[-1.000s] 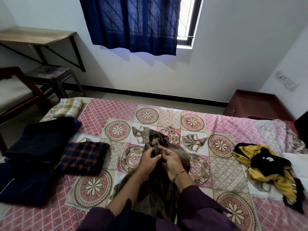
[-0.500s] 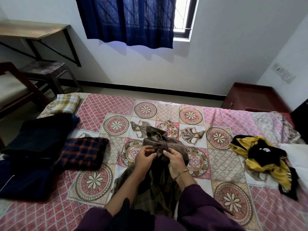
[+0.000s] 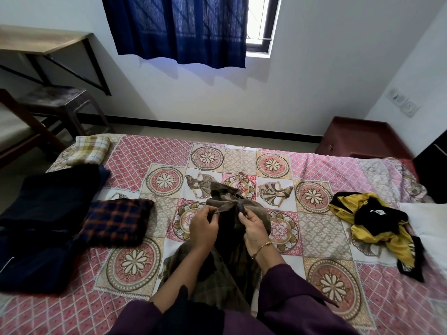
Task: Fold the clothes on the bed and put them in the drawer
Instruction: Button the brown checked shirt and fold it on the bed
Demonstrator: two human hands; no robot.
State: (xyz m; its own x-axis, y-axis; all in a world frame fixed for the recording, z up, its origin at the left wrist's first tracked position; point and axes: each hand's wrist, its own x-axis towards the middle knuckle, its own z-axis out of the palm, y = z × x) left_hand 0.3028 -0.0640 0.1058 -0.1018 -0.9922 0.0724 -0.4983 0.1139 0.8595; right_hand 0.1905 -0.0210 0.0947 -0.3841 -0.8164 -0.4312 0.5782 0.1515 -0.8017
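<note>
Head view: our left hand [image 3: 204, 225] and right hand [image 3: 254, 228] each pinch a bunched edge of the brown garment [image 3: 232, 240], which lies under them on the bed [image 3: 321, 240]. We judge we should draw both edges apart evenly, flattening before folding.

A single head-worn wide-angle camera is looking forward and down from the near edge of the bed [image 3: 326, 165], facing the far wall and its window [image 3: 260, 22]. It is sitting close above the hands [image 3: 204, 226], which are filling the lower centre. The wide lens is bending the wall lines and taking in the bed's full width, left and right.
</note>
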